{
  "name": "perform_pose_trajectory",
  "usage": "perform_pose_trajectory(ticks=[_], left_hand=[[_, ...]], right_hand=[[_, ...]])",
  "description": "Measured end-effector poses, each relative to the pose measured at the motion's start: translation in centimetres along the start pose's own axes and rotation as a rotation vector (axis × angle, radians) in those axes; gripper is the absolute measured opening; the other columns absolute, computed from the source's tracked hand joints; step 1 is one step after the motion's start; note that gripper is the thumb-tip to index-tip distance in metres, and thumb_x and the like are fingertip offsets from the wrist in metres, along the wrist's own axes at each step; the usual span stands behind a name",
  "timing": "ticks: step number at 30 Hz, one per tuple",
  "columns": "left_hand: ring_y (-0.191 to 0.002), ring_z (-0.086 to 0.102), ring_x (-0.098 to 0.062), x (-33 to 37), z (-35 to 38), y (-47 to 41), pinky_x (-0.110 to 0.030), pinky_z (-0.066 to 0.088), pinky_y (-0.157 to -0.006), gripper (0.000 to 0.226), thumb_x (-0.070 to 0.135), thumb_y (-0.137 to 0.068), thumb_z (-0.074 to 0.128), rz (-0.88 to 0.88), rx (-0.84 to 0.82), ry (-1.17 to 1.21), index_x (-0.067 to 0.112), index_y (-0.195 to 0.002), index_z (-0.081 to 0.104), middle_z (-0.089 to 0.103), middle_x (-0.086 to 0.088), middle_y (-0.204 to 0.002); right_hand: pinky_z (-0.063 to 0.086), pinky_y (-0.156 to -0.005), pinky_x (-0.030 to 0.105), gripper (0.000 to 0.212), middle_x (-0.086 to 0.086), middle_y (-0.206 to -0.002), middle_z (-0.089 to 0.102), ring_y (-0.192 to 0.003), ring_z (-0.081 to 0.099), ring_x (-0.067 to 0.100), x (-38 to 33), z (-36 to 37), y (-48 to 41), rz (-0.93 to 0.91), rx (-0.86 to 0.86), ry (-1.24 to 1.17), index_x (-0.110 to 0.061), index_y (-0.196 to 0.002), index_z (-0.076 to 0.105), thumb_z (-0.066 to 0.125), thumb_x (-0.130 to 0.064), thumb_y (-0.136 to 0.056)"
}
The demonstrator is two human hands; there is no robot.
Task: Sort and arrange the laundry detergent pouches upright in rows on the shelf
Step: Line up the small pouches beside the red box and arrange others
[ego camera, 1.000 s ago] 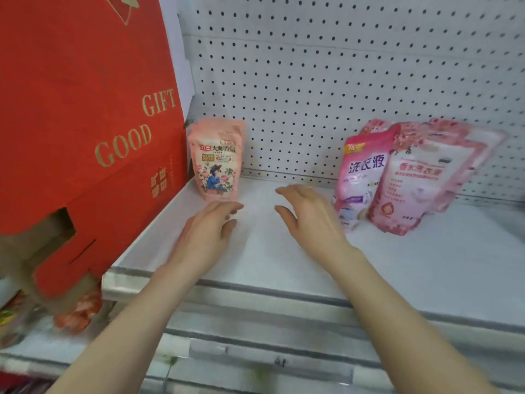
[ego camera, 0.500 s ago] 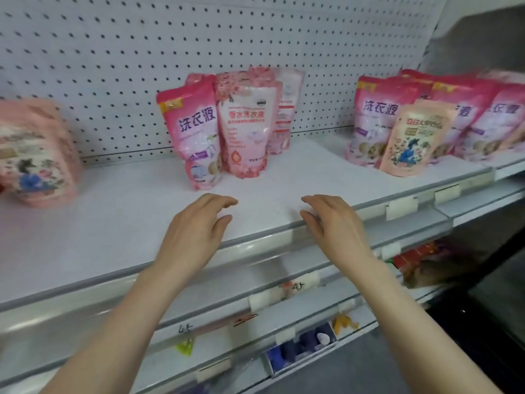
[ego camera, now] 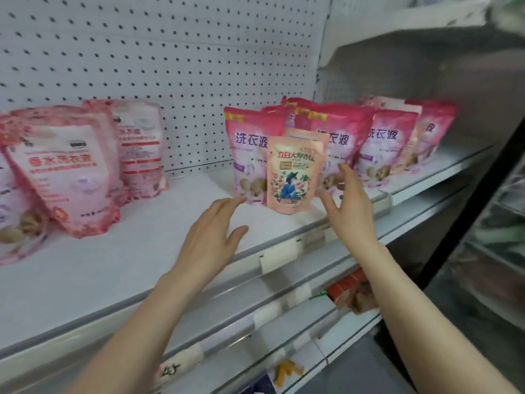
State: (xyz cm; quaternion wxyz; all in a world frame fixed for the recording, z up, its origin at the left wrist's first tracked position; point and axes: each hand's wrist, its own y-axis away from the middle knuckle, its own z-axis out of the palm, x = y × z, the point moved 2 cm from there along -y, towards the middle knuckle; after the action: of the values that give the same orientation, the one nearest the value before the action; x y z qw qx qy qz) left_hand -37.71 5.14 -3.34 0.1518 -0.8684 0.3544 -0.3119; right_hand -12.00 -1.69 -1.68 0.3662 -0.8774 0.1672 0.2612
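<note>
A small peach pouch with a blue figure (ego camera: 294, 173) stands upright at the front of the white shelf (ego camera: 142, 251), ahead of several dark pink pouches (ego camera: 251, 149). My left hand (ego camera: 211, 237) hovers open just left of the peach pouch. My right hand (ego camera: 350, 206) is open just right of it, fingers raised, holding nothing. Pale pink pouches (ego camera: 66, 172) stand in a group at the left.
A white pegboard (ego camera: 170, 52) backs the shelf. Price tag holders (ego camera: 279, 255) run along the front rail. Lower shelves (ego camera: 284, 336) hold red packets (ego camera: 350, 291) and other goods. A dark frame (ego camera: 468, 211) borders the right side.
The view has swung right, from the red gift box to the right end of the shelf. Both hands moved forward and right, now flanking the peach pouch.
</note>
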Motion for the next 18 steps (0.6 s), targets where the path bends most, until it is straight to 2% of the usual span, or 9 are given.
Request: perform_pose_trajectory(ticks=[3, 7, 9, 11, 13, 16, 17, 18], left_hand=[[-0.126, 0.048, -0.014, 1.4, 3.1, -2.7, -0.029, 0.039, -0.101, 0.056, 0.034, -0.093, 0.056, -0.077, -0.005, 0.025, 0.027, -0.144, 0.035, 0.043, 0.006, -0.144], [-0.123, 0.049, -0.015, 2.9, 5.2, -5.8, -0.029, 0.042, -0.099, 0.063, 0.033, -0.092, 0.059, -0.143, -0.02, 0.097, 0.029, -0.146, 0.028, 0.044, 0.005, -0.143], [-0.124, 0.049, -0.016, 3.2, 5.3, -7.1, -0.032, 0.043, -0.1, 0.067, 0.034, -0.089, 0.063, -0.191, 0.002, 0.173, 0.027, -0.146, 0.028, 0.047, 0.005, -0.14], [-0.117, 0.053, -0.012, 3.3, 5.3, -8.0, -0.035, 0.046, -0.098, 0.075, 0.033, -0.086, 0.068, -0.27, 0.01, 0.29, 0.025, -0.148, 0.025, 0.052, 0.007, -0.133], [-0.107, 0.058, -0.009, 3.0, 5.4, -8.4, -0.033, 0.05, -0.092, 0.077, 0.03, -0.079, 0.075, -0.347, -0.002, 0.435, 0.027, -0.143, 0.032, 0.057, 0.012, -0.123], [-0.102, 0.066, -0.012, 2.3, 5.6, -8.2, -0.042, 0.055, -0.088, 0.063, 0.035, -0.069, 0.076, -0.409, 0.013, 0.522, 0.027, -0.127, 0.051, 0.068, 0.009, -0.115], [-0.1, 0.067, -0.012, 2.0, 5.7, -7.9, -0.04, 0.055, -0.086, 0.055, 0.03, -0.071, 0.075, -0.422, 0.036, 0.527, 0.027, -0.123, 0.055, 0.07, 0.009, -0.113], [-0.098, 0.067, -0.01, 1.9, 5.5, -7.6, -0.034, 0.055, -0.084, 0.048, 0.024, -0.076, 0.075, -0.437, 0.066, 0.52, 0.027, -0.12, 0.057, 0.07, 0.008, -0.112]], right_hand=[[0.051, -0.095, 0.046, 0.058, 0.001, -0.129, 0.061, -0.114, 0.06, 0.019, 1.3, -0.1, -4.3, 0.102, -0.041, -0.205, -0.022, -0.141, 0.041, 0.063, -0.042, -0.092], [0.057, -0.085, 0.05, 0.022, -0.003, -0.1, 0.073, -0.093, 0.07, 0.016, 0.7, 1.4, -7.3, 0.15, -0.188, -0.477, -0.016, -0.112, 0.066, 0.063, -0.029, -0.094], [0.057, -0.085, 0.051, 0.013, -0.002, -0.098, 0.074, -0.093, 0.071, 0.018, 0.1, 2.3, -7.5, 0.204, -0.251, -0.603, -0.019, -0.102, 0.069, 0.058, -0.026, -0.097], [0.058, -0.088, 0.048, 0.016, 0.0, -0.102, 0.074, -0.097, 0.071, 0.018, -0.3, 3.1, -7.0, 0.242, -0.302, -0.712, -0.019, -0.105, 0.068, 0.055, -0.025, -0.1], [0.059, -0.084, 0.041, 0.02, -0.002, -0.103, 0.074, -0.096, 0.072, 0.015, -1.1, 3.6, -6.1, 0.241, -0.364, -0.8, -0.016, -0.109, 0.067, 0.054, -0.026, -0.1], [0.059, -0.079, 0.03, 0.017, -0.008, -0.098, 0.075, -0.093, 0.072, 0.01, -1.9, 3.7, -5.3, 0.222, -0.51, -0.932, -0.021, -0.107, 0.066, 0.051, -0.027, -0.101], [0.06, -0.079, 0.03, 0.016, -0.005, -0.099, 0.075, -0.093, 0.072, 0.012, -1.8, 3.5, -5.3, 0.216, -0.5, -0.956, -0.021, -0.106, 0.066, 0.052, -0.028, -0.101], [0.06, -0.079, 0.031, 0.014, -0.001, -0.099, 0.074, -0.091, 0.072, 0.014, -1.4, 3.1, -5.5, 0.213, -0.393, -0.954, -0.02, -0.104, 0.065, 0.054, -0.028, -0.1]])
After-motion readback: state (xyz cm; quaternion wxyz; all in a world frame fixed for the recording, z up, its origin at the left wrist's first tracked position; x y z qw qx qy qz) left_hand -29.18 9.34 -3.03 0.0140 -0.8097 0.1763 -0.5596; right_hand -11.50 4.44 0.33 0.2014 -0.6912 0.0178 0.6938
